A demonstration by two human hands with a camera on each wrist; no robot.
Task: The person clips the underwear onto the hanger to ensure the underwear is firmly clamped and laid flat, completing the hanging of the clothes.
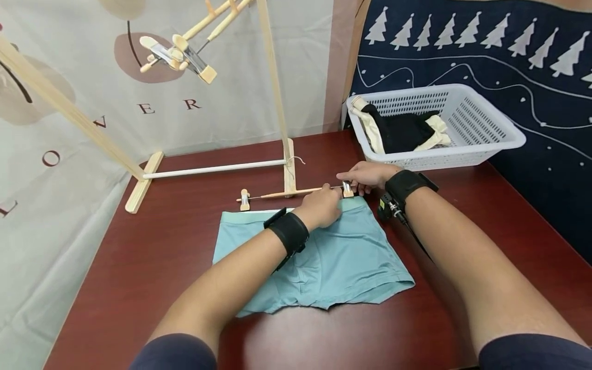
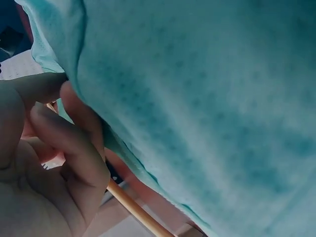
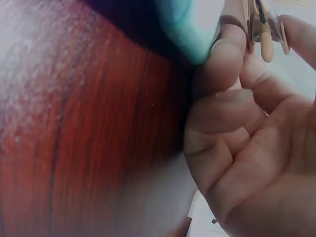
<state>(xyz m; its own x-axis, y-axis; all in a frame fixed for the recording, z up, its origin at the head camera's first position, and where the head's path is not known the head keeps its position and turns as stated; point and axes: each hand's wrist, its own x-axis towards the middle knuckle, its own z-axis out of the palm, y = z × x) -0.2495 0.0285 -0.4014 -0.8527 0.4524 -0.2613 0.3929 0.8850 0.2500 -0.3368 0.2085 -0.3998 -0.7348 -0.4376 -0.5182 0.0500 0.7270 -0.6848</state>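
A pair of teal shorts [image 1: 324, 262] lies flat on the dark red table [image 1: 162, 241], waistband toward the far side. A wooden clip hanger [image 1: 282, 195] lies just beyond the waistband. My left hand [image 1: 321, 208] pinches the waistband near its right end; in the left wrist view its curled fingers [image 2: 74, 143] hold the teal fabric [image 2: 207, 98] above the hanger bar [image 2: 136, 210]. My right hand [image 1: 367, 177] pinches the hanger's right clip [image 1: 347, 188]. The right wrist view shows that clip [image 3: 259, 24] held between thumb and fingertips [image 3: 224, 54] beside the fabric's edge [image 3: 182, 24].
A wooden drying rack [image 1: 277, 103] stands at the back of the table, with another clip hanger [image 1: 180, 54] hanging from it. A white plastic basket [image 1: 467, 128] with black and cream clothes [image 1: 402, 131] sits at the back right. Patterned cloth hangs behind.
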